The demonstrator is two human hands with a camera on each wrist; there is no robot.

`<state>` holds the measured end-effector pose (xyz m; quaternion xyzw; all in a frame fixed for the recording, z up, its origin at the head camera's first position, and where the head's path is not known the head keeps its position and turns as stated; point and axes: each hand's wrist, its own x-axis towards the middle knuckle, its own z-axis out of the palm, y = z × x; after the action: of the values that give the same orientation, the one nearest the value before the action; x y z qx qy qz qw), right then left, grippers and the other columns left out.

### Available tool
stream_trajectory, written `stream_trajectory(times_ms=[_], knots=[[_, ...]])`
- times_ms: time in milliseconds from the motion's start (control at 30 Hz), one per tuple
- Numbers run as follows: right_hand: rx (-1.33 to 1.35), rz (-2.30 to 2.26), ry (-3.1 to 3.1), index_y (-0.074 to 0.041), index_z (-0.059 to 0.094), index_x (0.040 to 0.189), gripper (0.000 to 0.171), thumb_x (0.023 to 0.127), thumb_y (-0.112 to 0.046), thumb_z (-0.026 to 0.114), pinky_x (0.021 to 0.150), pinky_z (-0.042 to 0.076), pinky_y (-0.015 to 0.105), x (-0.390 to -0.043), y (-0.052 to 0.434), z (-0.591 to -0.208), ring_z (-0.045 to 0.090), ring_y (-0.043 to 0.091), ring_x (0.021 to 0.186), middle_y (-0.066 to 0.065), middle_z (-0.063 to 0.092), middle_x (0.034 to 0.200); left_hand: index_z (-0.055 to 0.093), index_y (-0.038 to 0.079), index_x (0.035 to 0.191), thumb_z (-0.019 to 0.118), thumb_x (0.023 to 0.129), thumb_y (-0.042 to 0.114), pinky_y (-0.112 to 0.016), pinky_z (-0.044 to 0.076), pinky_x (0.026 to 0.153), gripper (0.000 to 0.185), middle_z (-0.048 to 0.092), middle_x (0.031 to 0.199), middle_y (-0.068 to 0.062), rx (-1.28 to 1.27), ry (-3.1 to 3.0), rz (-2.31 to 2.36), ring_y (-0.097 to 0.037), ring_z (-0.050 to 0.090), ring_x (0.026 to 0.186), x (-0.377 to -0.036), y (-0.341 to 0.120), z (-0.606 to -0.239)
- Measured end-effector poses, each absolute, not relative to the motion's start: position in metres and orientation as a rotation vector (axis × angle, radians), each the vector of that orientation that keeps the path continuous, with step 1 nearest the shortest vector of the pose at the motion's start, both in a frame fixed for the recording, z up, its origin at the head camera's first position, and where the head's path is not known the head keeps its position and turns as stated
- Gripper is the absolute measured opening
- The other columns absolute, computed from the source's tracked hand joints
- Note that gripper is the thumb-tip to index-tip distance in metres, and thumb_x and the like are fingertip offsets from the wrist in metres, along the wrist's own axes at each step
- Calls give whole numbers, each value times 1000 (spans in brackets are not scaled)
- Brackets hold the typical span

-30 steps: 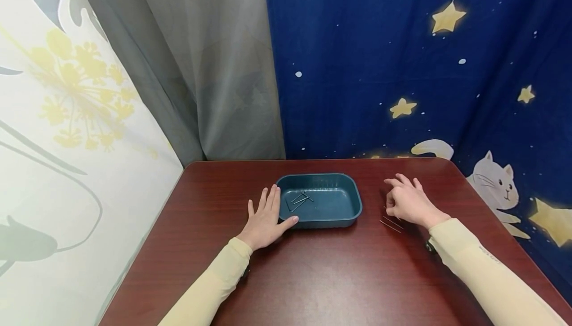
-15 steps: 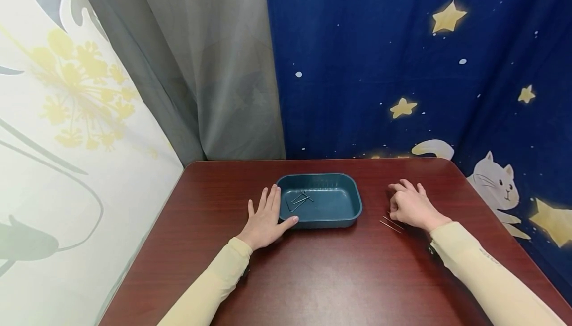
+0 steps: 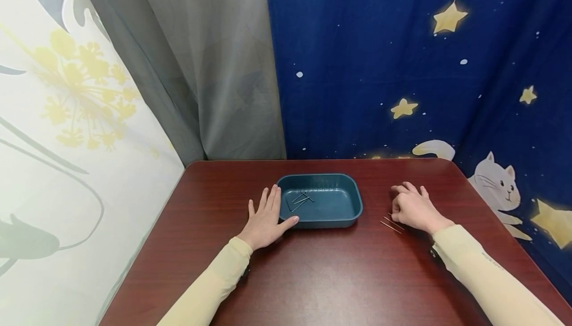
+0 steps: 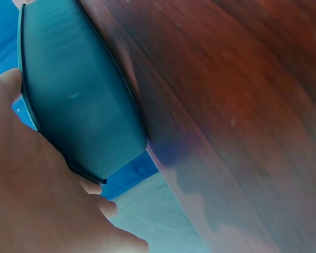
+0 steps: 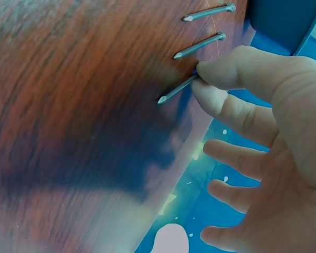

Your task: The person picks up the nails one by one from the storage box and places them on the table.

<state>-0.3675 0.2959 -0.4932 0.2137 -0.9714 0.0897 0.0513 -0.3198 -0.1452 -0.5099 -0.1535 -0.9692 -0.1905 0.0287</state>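
Three nails show in the right wrist view, lying on the dark red table (image 5: 68, 105). The right hand (image 5: 263, 132) pinches one nail (image 5: 176, 89) at its head end betw. thumb and forefinger; the point is free and seems to rest on the wood. The other two nails (image 5: 200, 46) lie just beside it, apart from the fingers, near the blue tray (image 5: 284, 21). To do this pickup well, I judge: keep the pinch close to the head, lift straight up, and do not brush the two neighbours, as they roll easily.

Head view: the right hand (image 3: 413, 209) rests toward the right edge of the table (image 3: 313, 276), fingers curled over the nails (image 3: 392, 224), which lie well right of the tray (image 3: 353, 216). The tray stands mid-table toward the far edge, w/ a few nails (image 3: 300, 200) already inside, at its left part. The left hand (image 3: 265, 219) lies flat, fingers straight, w/ the thumb against the tray's near left corner; it grasps nothing.

Left wrist view: the left hand (image 4: 37, 200) lies by the tray (image 4: 79, 105), thumb at its rim; table wood beside.

No brand, label or writing can be read. The blue curtain (image 3: 402, 67) carries only stars and a cat.
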Motion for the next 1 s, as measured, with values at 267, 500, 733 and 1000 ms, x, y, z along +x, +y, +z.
stream_trajectory(times_ms=[267, 500, 733, 1000], knots=[[651, 276, -2946, -27, 55, 51, 33, 71, -12, 77, 98, 12, 82, -367, 296, -491, 29, 50, 136, 22, 55, 138, 7, 8, 163, 38, 92, 79, -70, -1, 112, 105, 0, 169, -4, -471, -2984, -586, -28, -5, 154, -321, -145, -511], [632, 287, -2968, -28, 56, 52, 32, 72, -13, 78, 98, 12, 81, -364, 298, -491, 28, 51, 137, 23, 53, 141, 7, 7, 162, 36, 92, 80, -70, -2, 112, 106, -1, 169, -4, -483, -2982, -581, -30, -3, 154, -321, -146, -512], [614, 305, -2969, -27, 58, 54, 31, 75, -13, 77, 99, 11, 81, -365, 298, -485, 29, 49, 137, 24, 51, 142, 8, 8, 162, 37, 91, 81, -69, -3, 113, 106, -2, 169, -2, -476, -2982, -600, -28, -5, 154, -320, -146, -509], [589, 349, -2962, -26, 66, 66, 21, 83, -18, 74, 102, 18, 77, -370, 286, -471, 33, 46, 136, 26, 50, 143, 6, 8, 163, 35, 91, 82, -70, -2, 112, 106, -3, 169, -3, -478, -2989, -585, -30, -2, 154, -321, -146, -511]])
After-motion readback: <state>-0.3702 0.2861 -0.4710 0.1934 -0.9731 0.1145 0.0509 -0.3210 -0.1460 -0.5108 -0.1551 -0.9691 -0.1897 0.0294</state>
